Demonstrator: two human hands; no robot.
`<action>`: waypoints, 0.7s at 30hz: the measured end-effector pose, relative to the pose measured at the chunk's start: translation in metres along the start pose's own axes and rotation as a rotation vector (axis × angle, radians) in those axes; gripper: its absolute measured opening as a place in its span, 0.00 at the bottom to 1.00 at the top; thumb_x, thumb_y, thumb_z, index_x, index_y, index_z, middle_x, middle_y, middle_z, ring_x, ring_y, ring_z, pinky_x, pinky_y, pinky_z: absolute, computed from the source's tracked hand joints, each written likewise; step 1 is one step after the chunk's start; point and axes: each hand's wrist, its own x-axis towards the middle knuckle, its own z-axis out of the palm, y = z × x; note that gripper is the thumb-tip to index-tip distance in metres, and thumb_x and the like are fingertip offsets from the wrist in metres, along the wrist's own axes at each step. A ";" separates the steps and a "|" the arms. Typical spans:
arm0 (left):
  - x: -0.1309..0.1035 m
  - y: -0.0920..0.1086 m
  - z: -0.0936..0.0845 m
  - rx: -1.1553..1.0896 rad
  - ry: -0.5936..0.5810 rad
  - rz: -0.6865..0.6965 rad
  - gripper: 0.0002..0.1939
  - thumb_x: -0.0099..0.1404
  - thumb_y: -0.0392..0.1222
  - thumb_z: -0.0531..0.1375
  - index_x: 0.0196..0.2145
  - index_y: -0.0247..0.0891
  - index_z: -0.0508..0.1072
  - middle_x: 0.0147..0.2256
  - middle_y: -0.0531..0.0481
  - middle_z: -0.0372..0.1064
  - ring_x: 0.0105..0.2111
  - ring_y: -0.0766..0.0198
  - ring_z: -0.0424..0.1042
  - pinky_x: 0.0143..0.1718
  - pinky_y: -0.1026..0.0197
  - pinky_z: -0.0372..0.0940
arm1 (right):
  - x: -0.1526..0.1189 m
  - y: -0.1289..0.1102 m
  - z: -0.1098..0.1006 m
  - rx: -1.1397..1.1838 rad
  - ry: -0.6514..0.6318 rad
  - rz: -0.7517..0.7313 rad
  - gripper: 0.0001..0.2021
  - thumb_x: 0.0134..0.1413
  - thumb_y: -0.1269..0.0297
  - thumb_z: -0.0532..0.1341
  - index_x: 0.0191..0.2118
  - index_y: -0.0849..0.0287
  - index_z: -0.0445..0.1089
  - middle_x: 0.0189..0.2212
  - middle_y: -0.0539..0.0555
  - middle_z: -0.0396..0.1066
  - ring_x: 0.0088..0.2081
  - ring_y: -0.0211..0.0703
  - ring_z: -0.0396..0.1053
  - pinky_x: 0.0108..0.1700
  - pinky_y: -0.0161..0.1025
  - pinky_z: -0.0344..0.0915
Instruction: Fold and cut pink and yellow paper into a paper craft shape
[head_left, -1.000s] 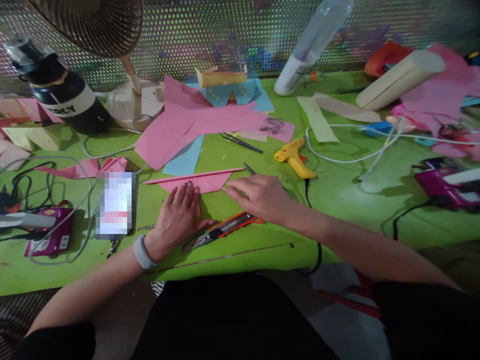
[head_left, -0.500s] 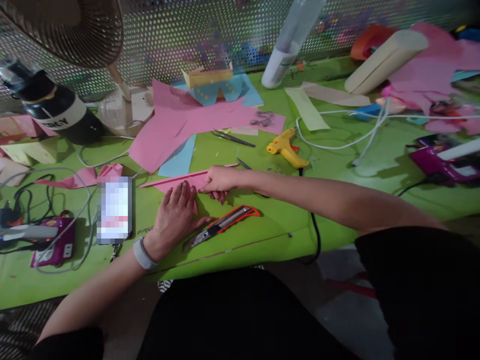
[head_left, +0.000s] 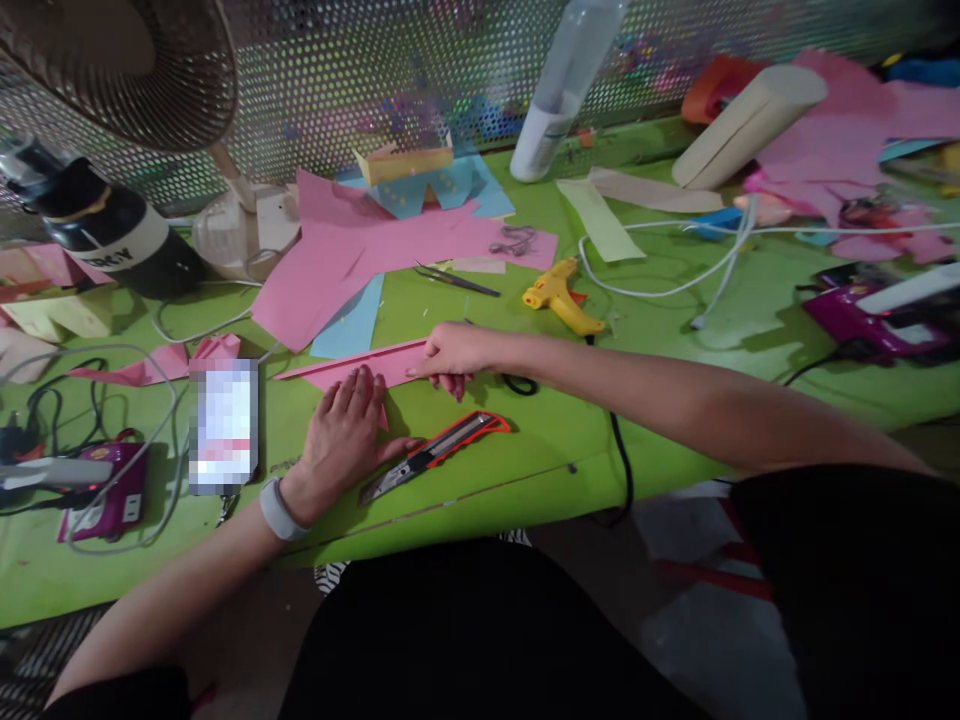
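A folded pink paper strip lies on the green table, with a narrow raised edge along its far side. My left hand rests flat on its near left part, fingers together-pointing forward and thumb stretched out to the right. My right hand is closed on the strip's right end, thumb on top; the fingers curl under and are partly hidden. Just in front of the hands lies an orange-edged box cutter, its tip near my left thumb.
Behind the hands lie a large pink sheet, tweezers and a yellow glue gun. A phone is at the left. Cables, a bottle, a fan and purple power strips stand around.
My right hand has slid slightly right along the pink strip, uncovering more of it beside my left hand. My left hand stays on the paper. The whole view has shifted a little.
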 end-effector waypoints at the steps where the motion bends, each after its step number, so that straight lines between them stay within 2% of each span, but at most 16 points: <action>1: 0.000 0.000 -0.002 -0.002 -0.004 0.002 0.48 0.64 0.72 0.51 0.62 0.21 0.63 0.62 0.25 0.59 0.61 0.37 0.62 0.59 0.43 0.60 | 0.003 -0.002 0.003 -0.027 0.000 -0.008 0.21 0.56 0.58 0.67 0.18 0.62 0.65 0.13 0.49 0.69 0.15 0.33 0.68 0.18 0.29 0.57; 5: 0.007 -0.008 -0.024 -0.086 -0.040 0.013 0.34 0.68 0.61 0.54 0.59 0.28 0.67 0.59 0.31 0.65 0.57 0.43 0.67 0.53 0.46 0.65 | 0.015 0.000 0.012 -0.039 -0.002 -0.020 0.21 0.57 0.58 0.65 0.17 0.61 0.66 0.16 0.50 0.72 0.17 0.35 0.70 0.26 0.33 0.67; 6: 0.012 -0.011 -0.031 -0.125 -0.060 -0.021 0.29 0.69 0.57 0.54 0.57 0.31 0.69 0.56 0.33 0.68 0.53 0.45 0.70 0.49 0.48 0.68 | 0.017 0.001 0.012 -0.034 -0.006 -0.026 0.21 0.57 0.58 0.65 0.17 0.61 0.66 0.15 0.50 0.72 0.17 0.35 0.70 0.27 0.34 0.68; 8: 0.024 -0.018 -0.043 -0.239 -0.111 -0.186 0.20 0.70 0.52 0.53 0.46 0.34 0.74 0.44 0.38 0.76 0.41 0.51 0.75 0.38 0.54 0.70 | 0.017 0.004 0.011 -0.046 -0.011 -0.030 0.21 0.57 0.57 0.66 0.17 0.61 0.67 0.15 0.50 0.71 0.18 0.36 0.71 0.28 0.35 0.69; 9: 0.032 -0.022 -0.047 -0.337 -0.194 -0.254 0.18 0.69 0.52 0.53 0.40 0.35 0.75 0.36 0.41 0.77 0.33 0.55 0.76 0.32 0.57 0.68 | 0.017 0.005 0.011 -0.057 -0.008 -0.029 0.21 0.57 0.56 0.66 0.17 0.60 0.67 0.15 0.51 0.71 0.18 0.37 0.71 0.27 0.35 0.69; 10: 0.039 -0.026 -0.048 -0.459 -0.325 -0.284 0.19 0.69 0.53 0.53 0.33 0.36 0.75 0.29 0.44 0.76 0.27 0.59 0.74 0.27 0.59 0.66 | 0.017 0.005 0.010 -0.061 -0.005 -0.027 0.20 0.57 0.56 0.66 0.18 0.60 0.67 0.15 0.51 0.71 0.19 0.37 0.72 0.27 0.34 0.69; 11: 0.046 -0.029 -0.047 -0.581 -0.441 -0.310 0.22 0.69 0.55 0.52 0.28 0.36 0.74 0.24 0.45 0.75 0.23 0.61 0.73 0.25 0.61 0.65 | 0.016 0.005 0.010 -0.054 -0.003 -0.026 0.20 0.57 0.57 0.66 0.18 0.60 0.67 0.15 0.51 0.71 0.19 0.37 0.72 0.26 0.34 0.69; 13: 0.057 -0.036 -0.041 -0.743 -0.546 -0.368 0.24 0.67 0.57 0.54 0.22 0.37 0.71 0.21 0.47 0.73 0.20 0.63 0.72 0.23 0.63 0.64 | 0.016 0.006 0.011 -0.025 -0.002 -0.028 0.17 0.58 0.59 0.65 0.20 0.60 0.68 0.15 0.50 0.71 0.19 0.38 0.72 0.26 0.34 0.69; 17: 0.067 -0.044 -0.025 -0.935 -0.617 -0.446 0.23 0.64 0.56 0.59 0.18 0.37 0.70 0.21 0.47 0.75 0.20 0.64 0.73 0.24 0.63 0.67 | 0.015 0.005 0.012 0.002 -0.015 -0.029 0.16 0.59 0.61 0.64 0.22 0.60 0.67 0.12 0.47 0.68 0.16 0.36 0.70 0.23 0.33 0.68; 21: 0.071 -0.047 -0.025 -1.049 -0.691 -0.487 0.20 0.61 0.52 0.63 0.18 0.37 0.73 0.20 0.48 0.74 0.19 0.66 0.71 0.25 0.64 0.67 | 0.014 0.002 0.011 -0.014 -0.019 -0.007 0.19 0.60 0.60 0.64 0.20 0.59 0.64 0.10 0.46 0.66 0.13 0.34 0.67 0.18 0.31 0.63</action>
